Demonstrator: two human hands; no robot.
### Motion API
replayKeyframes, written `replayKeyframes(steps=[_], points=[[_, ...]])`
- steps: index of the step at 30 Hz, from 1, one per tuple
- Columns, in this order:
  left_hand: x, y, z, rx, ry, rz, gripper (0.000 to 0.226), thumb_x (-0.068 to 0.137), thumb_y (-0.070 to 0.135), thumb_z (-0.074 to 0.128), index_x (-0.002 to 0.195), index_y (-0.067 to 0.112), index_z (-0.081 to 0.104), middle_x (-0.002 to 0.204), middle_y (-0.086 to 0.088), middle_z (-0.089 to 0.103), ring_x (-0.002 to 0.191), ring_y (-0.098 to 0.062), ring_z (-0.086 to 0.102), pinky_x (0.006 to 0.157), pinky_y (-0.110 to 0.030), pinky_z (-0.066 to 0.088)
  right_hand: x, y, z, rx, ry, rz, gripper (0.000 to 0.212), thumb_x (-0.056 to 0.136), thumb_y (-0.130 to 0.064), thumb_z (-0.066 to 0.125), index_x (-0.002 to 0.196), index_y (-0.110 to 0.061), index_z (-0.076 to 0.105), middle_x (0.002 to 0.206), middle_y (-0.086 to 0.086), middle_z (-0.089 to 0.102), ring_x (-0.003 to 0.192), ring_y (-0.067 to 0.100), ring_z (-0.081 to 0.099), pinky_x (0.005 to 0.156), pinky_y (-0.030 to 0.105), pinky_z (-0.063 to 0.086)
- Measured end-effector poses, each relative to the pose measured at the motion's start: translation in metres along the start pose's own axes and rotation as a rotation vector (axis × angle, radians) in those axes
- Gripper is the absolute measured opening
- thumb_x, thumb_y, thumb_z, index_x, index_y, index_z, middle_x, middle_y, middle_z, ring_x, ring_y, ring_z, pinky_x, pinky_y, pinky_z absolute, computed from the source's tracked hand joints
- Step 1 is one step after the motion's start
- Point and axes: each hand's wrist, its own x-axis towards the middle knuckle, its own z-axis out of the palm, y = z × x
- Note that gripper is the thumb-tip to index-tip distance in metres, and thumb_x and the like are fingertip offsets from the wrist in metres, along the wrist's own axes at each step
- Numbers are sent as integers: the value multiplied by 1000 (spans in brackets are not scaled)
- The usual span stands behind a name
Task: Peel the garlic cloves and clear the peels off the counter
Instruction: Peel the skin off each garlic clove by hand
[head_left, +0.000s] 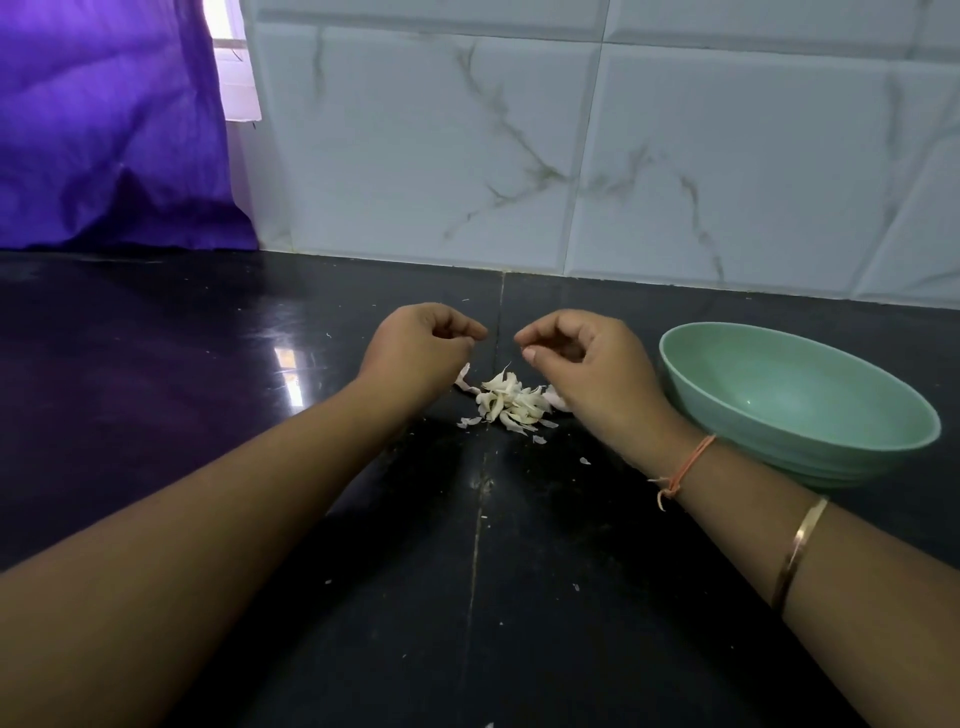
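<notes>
On the counter (260, 415), just left of a bowl (779, 395), the garlic pile (511, 400) lay between the wrists, nearer me than the curled fingers of the left hand (421, 353) and right hand (582, 374), whose tips almost met; whether they pinched anything I could not tell.

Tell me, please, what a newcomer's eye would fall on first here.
A small pile of pale garlic peels lies on the glossy black counter, flanked by the left hand and right hand. A mint-green bowl sits at its right; a purple curtain hangs far left.
</notes>
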Motion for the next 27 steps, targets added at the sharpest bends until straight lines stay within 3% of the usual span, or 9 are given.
replayKeyframes(steps=[3,5,8,10,13,16,22,24,27], points=[[2,-2,-1,-22,25,6,28,86,8,54,74,31,64,66,8,58,55,-8,46,64,-27,44,-3,-3,4,-206,-147,-158,23,84,0,57,91,-13,73,88,1,70,76,11,60,69,12,42],[2,-1,-1,-29,38,11,29,86,7,54,73,32,64,65,10,57,55,-8,47,65,-27,44,-3,-2,9,-367,-263,-278,33,82,4,51,99,-14,73,99,1,69,91,20,59,82,24,42],[2,-1,0,-41,39,8,31,86,6,53,72,32,63,62,10,56,55,-9,48,67,-30,47,0,2,16,-530,-443,-269,37,85,-4,49,109,-24,68,114,-7,63,107,26,51,93,45,41],[1,0,1,-46,37,7,32,86,5,52,71,32,63,64,9,58,57,-10,48,67,-30,47,2,2,18,-555,-492,-242,34,86,-8,49,107,-27,68,114,-8,62,109,25,50,94,48,40],[1,0,1,-52,38,12,32,85,4,52,72,31,63,67,8,59,60,-11,49,68,-30,47,1,2,16,-510,-447,-250,24,86,-10,56,98,-23,71,101,-4,63,102,26,55,88,43,45],[2,0,1,-62,33,5,31,86,5,53,71,31,63,69,7,60,61,-12,49,69,-31,47,0,2,11,-438,-391,-260,17,84,-6,60,93,-15,72,91,-3,62,91,20,60,80,27,45],[2,-1,1,-108,8,22,21,88,11,58,78,28,66,67,9,58,58,-7,48,67,-28,44,-2,-2,-2,-171,-115,-140,12,85,-6,62,90,-13,71,84,0,68,67,2,58,62,8,43],[0,0,1,-122,-9,29,19,88,14,58,78,28,65,72,3,62,63,-10,50,69,-31,46,-1,-3,-4,-120,-64,-108,12,86,-5,62,87,-14,70,85,-3,63,65,1,57,60,10,46],[0,2,1,-164,-47,20,15,88,14,59,80,25,65,87,-9,68,70,-12,54,69,-31,48,2,-2,-5,-70,-7,-74,17,85,-5,62,81,-21,65,87,-3,60,70,16,63,69,30,53]])
